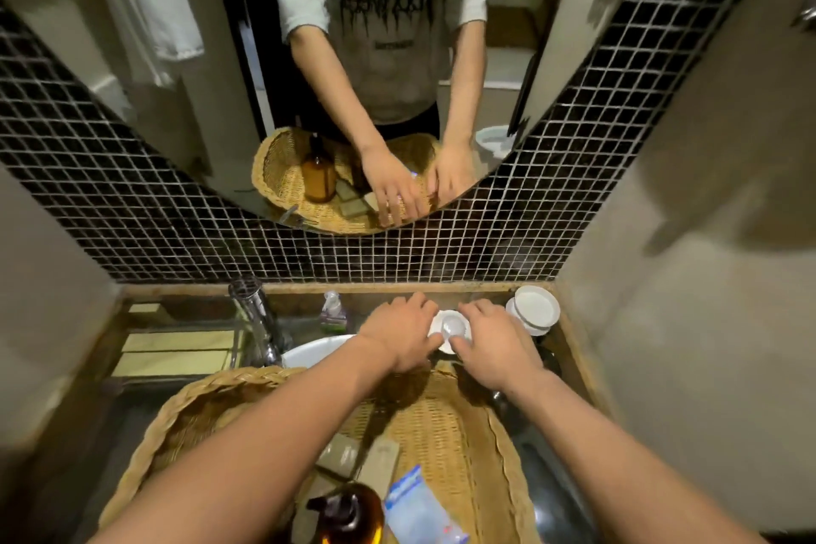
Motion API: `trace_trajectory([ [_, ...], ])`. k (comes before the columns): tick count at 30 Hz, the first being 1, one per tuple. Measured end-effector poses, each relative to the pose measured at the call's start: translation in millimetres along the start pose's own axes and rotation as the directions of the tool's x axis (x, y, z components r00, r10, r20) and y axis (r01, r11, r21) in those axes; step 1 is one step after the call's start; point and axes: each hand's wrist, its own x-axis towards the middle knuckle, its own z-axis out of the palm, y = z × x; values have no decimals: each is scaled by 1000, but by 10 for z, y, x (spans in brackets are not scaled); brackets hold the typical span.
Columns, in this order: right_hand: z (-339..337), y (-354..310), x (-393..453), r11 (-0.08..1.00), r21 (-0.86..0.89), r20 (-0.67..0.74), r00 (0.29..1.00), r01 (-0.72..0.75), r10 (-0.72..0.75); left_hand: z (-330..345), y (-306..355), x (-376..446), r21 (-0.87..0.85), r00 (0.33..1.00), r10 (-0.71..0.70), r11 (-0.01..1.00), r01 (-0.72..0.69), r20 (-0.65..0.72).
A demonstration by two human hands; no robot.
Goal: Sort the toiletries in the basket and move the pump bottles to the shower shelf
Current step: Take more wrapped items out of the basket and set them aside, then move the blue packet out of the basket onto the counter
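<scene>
Head view: both hands meet beyond the far rim of the basket (212, 406), over a small white dish (446, 347) on the table (569, 358). The left hand (399, 333) and right hand (496, 342) have fingers curled round a small clear object (451, 327) held between them above the dish; what it is cannot be told. Judgement: the step is setting a small item aside outside the basket; it should be lowered squarely onto the dish and both grips eased off together, so it does not roll toward the basin (309, 351). Inside the basket, at its near end, stand an amber pump bottle (353, 512), a blue-and-clear packet (415, 508) just right of it, and two tan bars (357, 457) beyond. Just beyond the basket's far rim stands a clear spray bottle (333, 314). No shower shelf shows. Stacked white dishes (534, 309) sit right of the hands.
</scene>
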Motion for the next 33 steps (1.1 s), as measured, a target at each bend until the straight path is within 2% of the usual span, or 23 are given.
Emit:
trace_trajectory([
  [4,-67,-242,-352,994,-49,-74,992,97,-101,-45,20,-385,9,999,18,1000,-18,-45],
  [7,-61,-451,-567,987,-69,-44,988,143,-146,15,8,-648,31,999,26,999,-24,-47],
  [15,139,-759,-1001,991,-97,199,977,90,-69,117,-32,-1062,24,999,40,999,-40,15],
  [19,416,-813,-1232,997,-77,440,898,32,5,229,-35,-1206,25,1000,13,1000,-13,9],
  [23,614,-896,-1369,993,-116,543,839,35,34,307,-110,-1242,40,1000,-5,999,4,24],
  [25,688,-953,-1432,992,-117,555,831,39,33,342,-144,-1233,47,1000,-13,999,12,27],
  [33,924,-1011,-1570,996,-83,448,894,36,5,468,-133,-1175,22,999,9,1000,-10,46],
])
